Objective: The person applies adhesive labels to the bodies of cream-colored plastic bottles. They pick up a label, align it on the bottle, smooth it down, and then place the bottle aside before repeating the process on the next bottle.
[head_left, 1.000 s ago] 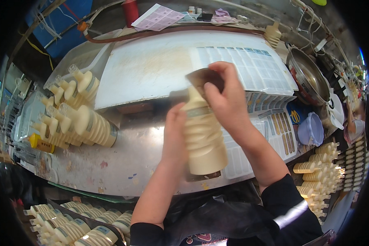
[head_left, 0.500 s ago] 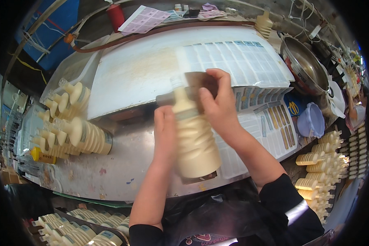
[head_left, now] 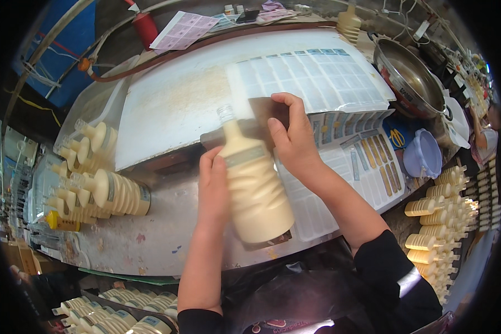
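A cream bottle [head_left: 259,195] with a ribbed body, a clear threaded neck and a grey-blue band at its shoulder slants over the metal table, neck pointing away. My left hand [head_left: 212,178] is closed against its left side, fingers curled by the shoulder. To the right of the neck, my right hand [head_left: 292,133] pinches a dark brown flat piece [head_left: 261,111] between thumb and fingers. More dark brown material shows left of the neck; whether it is one piece with that one is hidden behind the bottle.
A white board [head_left: 178,94] bears a sheet of clear labels [head_left: 300,78]. Another label sheet [head_left: 317,217] lies right of the bottle. Similar bottles [head_left: 122,192] stand at left, more [head_left: 428,222] at right. A lilac bucket [head_left: 423,158] and a metal pan [head_left: 409,78] are at right.
The bottle and both hands sit slightly further left in the view, as does the whole scene. My hands keep the same hold; the right still has the brown piece.
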### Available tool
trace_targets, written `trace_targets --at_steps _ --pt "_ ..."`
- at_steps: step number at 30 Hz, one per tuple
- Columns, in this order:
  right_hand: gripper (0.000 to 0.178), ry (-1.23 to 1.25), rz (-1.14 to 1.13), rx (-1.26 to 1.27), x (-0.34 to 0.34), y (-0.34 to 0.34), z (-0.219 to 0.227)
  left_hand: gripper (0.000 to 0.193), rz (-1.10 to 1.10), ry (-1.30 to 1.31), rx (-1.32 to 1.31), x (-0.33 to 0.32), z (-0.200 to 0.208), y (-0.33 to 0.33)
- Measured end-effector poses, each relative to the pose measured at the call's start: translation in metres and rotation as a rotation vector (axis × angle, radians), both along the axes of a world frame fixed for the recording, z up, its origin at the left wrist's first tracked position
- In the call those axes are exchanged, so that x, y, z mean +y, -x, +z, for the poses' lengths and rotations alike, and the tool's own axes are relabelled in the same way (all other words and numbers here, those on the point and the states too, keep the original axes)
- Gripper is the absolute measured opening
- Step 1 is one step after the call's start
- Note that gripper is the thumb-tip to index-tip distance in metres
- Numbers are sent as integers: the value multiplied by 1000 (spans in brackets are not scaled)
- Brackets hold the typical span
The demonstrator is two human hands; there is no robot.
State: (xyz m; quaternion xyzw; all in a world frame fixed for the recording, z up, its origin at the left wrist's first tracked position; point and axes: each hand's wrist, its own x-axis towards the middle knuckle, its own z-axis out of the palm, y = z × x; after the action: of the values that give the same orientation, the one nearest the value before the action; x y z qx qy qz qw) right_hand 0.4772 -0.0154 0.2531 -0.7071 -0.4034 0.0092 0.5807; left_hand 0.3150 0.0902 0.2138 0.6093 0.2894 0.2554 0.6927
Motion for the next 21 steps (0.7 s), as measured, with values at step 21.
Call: trace_targets --at_steps 21 --pt "35 198 -2 -83 22 38 30 77 6 -230 185 -44 31 8"
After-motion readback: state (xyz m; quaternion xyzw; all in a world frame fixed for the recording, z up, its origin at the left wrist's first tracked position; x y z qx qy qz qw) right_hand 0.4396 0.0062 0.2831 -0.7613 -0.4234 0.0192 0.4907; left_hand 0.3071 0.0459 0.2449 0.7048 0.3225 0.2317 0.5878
